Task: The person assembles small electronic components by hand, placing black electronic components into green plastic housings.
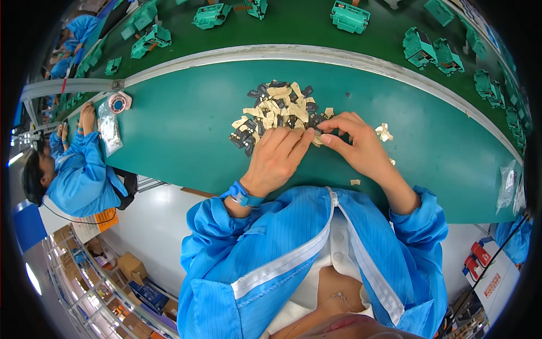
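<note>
Big dark-and-tan heap apparently left; few tan scraps apart, right. Left hand: fingers together. Right hand: thumb, forefinger curved inward. Either pinching: can't tell.

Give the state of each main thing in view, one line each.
Pile, loose, black parts mixed with beige pieces
Left hand, fingers bent, fingertips at the pile
Right hand, thumb and forefinger close together at the pile
Beige scraps, lying apart from the pile
Wristband, fastened on
Jacket, partly unzipped
Roll, lying on the table
</note>
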